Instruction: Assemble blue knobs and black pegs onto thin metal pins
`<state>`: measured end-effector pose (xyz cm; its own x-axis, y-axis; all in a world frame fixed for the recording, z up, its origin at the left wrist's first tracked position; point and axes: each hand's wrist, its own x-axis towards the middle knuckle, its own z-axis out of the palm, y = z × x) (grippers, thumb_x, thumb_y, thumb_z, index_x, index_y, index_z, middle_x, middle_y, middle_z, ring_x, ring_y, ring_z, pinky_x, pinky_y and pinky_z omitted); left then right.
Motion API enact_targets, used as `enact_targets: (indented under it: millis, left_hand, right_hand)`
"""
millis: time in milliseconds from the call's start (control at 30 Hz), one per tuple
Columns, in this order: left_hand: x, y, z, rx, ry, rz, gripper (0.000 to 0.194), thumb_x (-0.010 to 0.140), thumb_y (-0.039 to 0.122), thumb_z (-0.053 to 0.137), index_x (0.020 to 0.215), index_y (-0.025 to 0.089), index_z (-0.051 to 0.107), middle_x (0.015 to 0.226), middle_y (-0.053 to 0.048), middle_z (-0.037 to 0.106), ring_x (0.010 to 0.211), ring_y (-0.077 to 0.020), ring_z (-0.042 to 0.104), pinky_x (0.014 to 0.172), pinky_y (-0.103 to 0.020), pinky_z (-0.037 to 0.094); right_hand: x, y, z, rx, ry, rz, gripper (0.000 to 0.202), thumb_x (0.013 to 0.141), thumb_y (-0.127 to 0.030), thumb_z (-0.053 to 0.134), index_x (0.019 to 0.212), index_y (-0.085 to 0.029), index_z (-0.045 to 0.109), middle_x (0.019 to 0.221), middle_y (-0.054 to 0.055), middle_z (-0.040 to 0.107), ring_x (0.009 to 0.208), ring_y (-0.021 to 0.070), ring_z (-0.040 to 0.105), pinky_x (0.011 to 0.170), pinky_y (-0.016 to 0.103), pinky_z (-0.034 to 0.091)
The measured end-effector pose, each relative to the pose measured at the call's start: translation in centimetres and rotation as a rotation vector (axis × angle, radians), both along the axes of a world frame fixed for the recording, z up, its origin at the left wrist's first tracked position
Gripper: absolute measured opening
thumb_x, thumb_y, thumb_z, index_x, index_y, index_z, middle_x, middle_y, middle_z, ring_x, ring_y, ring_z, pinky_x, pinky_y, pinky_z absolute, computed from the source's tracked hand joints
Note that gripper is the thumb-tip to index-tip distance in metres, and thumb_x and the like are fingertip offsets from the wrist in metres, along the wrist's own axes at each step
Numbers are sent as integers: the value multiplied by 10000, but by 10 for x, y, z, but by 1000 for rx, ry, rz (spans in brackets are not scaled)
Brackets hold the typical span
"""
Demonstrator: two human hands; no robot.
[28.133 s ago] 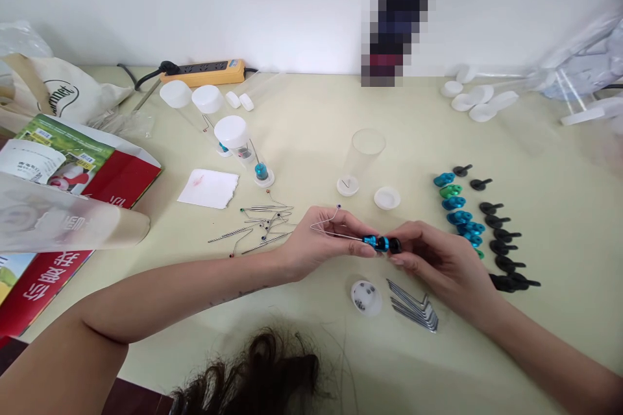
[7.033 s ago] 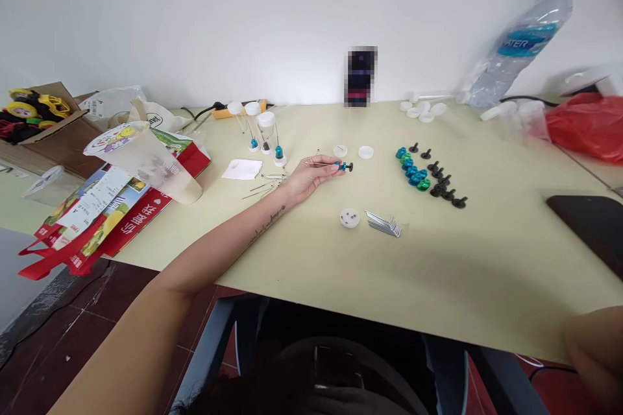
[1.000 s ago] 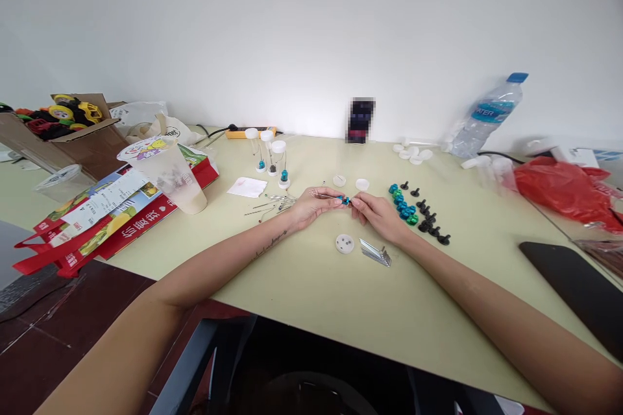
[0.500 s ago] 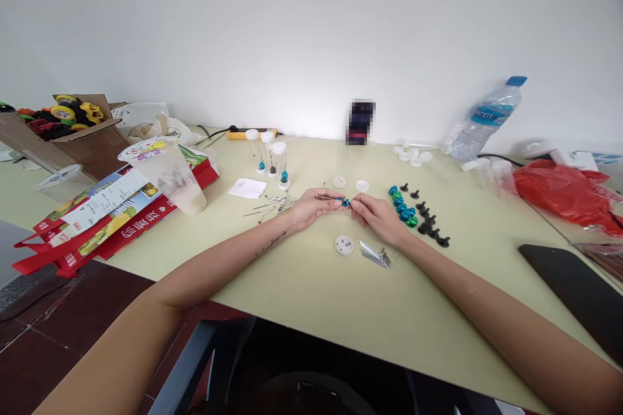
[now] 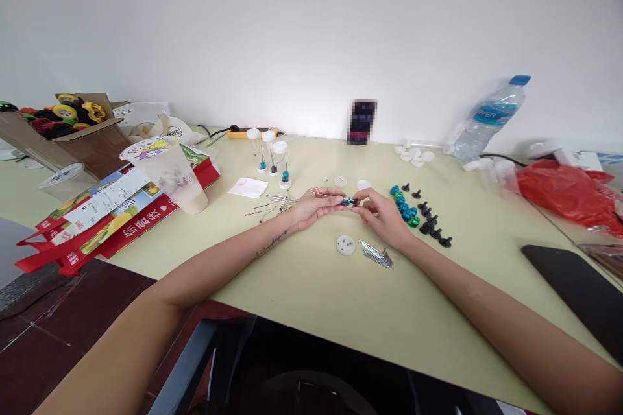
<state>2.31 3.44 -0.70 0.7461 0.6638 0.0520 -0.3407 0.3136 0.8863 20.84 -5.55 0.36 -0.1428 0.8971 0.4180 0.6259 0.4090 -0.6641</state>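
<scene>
My left hand (image 5: 315, 209) is closed, pinching a small blue metallic part (image 5: 345, 201) in its fingertips. Thin metal wires (image 5: 318, 193) run back over its fingers. At the blue part's right end, a small dark piece (image 5: 355, 202) sits between the fingertips of my right hand (image 5: 380, 215), which is closed on it. Whether the two pieces are joined I cannot tell. Below the hands are a round white disc (image 5: 345, 245) with dark spots and a row of thin metal rods (image 5: 376, 253). Blue and green parts (image 5: 405, 209) and black stemmed pieces (image 5: 428, 227) lie right of my right hand.
Clear tubes with white caps (image 5: 279, 165) stand behind a paper slip (image 5: 248, 187). A drink cup (image 5: 168, 175) and red bag (image 5: 141, 224) are left. White discs (image 5: 413, 155), a water bottle (image 5: 494, 117), red plastic (image 5: 559, 191) and a black slab (image 5: 574, 292) are right.
My right hand has shifted slightly right, its fingers lifting and bending. More of the dark piece shows beside the blue part. My left hand stays nearly still.
</scene>
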Motion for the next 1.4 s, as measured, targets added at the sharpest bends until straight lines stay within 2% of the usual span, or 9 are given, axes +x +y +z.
enact_targets:
  millis: [333, 467, 567, 700, 967, 1400]
  left_hand:
    - [-1, 1, 2, 4, 53, -13, 286, 631, 249, 811, 841, 82, 710, 840, -80, 723, 799, -189, 699, 967, -419, 473]
    - [-1, 1, 2, -1, 43, -23, 276, 633, 221, 810, 847, 78, 712, 844, -82, 725, 822, -196, 701, 968, -407, 476]
    - [0, 1, 1, -16, 18, 19, 233, 643, 196, 802, 826, 83, 714, 844, -67, 722, 814, -180, 697, 952, -380, 491]
    - [1, 2, -1, -27, 17, 48, 255, 647, 183, 799, 868, 88, 715, 880, -68, 722, 823, -168, 695, 960, -357, 487]
    - [0, 2, -2, -41, 21, 34, 271, 647, 178, 798, 885, 85, 709, 889, -76, 721, 834, -171, 697, 966, -355, 483]
    - [1, 3, -2, -50, 31, 53, 259, 645, 179, 800, 873, 88, 719, 859, -64, 721, 813, -157, 697, 954, -325, 483]
  right_hand:
    - [-3, -1, 4, -49, -50, -36, 245, 935, -433, 463, 855, -212, 532, 562, -40, 516, 494, 133, 486, 538, 270, 361]
    - [-2, 0, 5, -70, -74, -9, 384, 979, -446, 338, 749, -206, 531, 555, -23, 535, 520, 136, 515, 581, 273, 378]
    - [1, 0, 3, -35, -29, -42, 364, 989, -447, 303, 860, -211, 547, 549, -31, 527, 532, 144, 525, 611, 279, 390]
    - [2, 0, 1, 5, 7, -68, 336, 989, -448, 309, 987, -217, 552, 641, -21, 576, 541, 138, 529, 631, 283, 398]
    - [1, -1, 4, -50, -24, -70, 430, 993, -462, 274, 784, -211, 553, 536, -25, 522, 550, 147, 521, 612, 276, 384]
    - [0, 0, 2, -149, 1, 21, 499, 973, -523, 274, 782, -191, 594, 634, 4, 619, 528, 123, 537, 577, 262, 414]
